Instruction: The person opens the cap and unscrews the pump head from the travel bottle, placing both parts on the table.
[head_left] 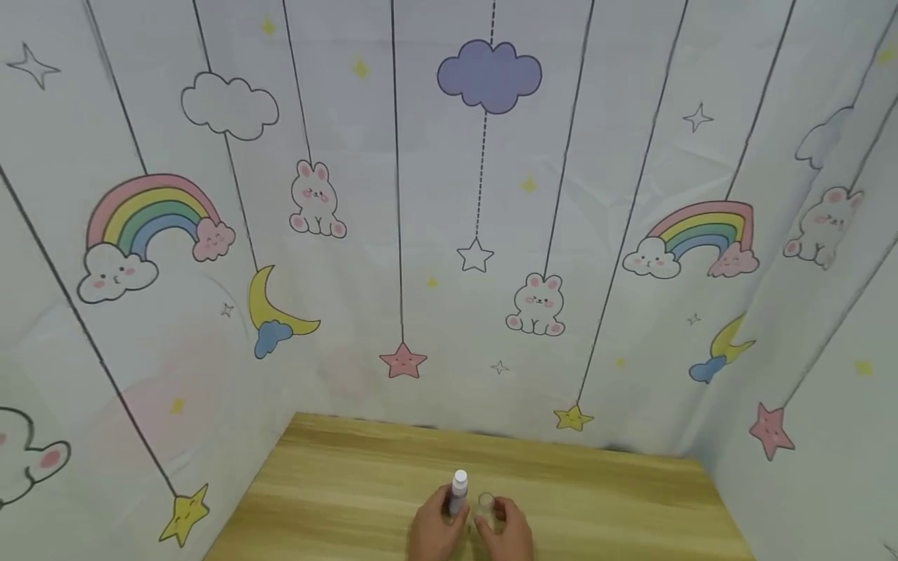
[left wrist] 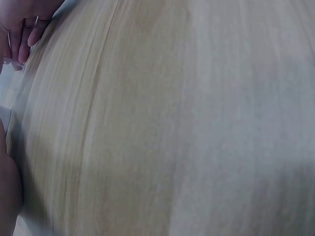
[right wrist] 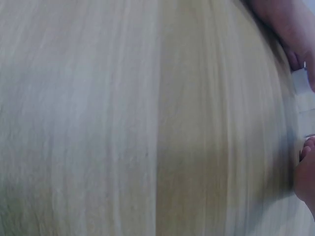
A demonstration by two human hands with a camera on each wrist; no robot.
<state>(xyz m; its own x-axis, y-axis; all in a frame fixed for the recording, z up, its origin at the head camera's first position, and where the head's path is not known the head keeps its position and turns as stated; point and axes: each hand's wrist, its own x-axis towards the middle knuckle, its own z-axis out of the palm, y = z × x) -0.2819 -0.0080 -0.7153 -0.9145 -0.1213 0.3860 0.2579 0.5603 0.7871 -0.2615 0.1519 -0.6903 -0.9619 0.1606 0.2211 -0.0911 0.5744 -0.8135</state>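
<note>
In the head view, my left hand point(head_left: 435, 528) grips a small upright bottle point(head_left: 459, 499) with a white top, its fingers and thumb around the grey-white body. Close beside it, my right hand point(head_left: 512, 531) holds a small clear, round-topped piece point(head_left: 486, 505), like a transparent cap, between thumb and fingers. The bottle and the clear piece are apart. At the right edge of the right wrist view, part of the bottle point(right wrist: 301, 81) shows below the left hand point(right wrist: 290, 24). The left wrist view catches the right hand point(left wrist: 27, 29) at its upper left corner.
Both hands are over the near part of a wood-grain table point(head_left: 365, 460). Behind it and along both sides stands a white sheet point(head_left: 449, 327) printed with rainbows, clouds, rabbits, moons and stars.
</note>
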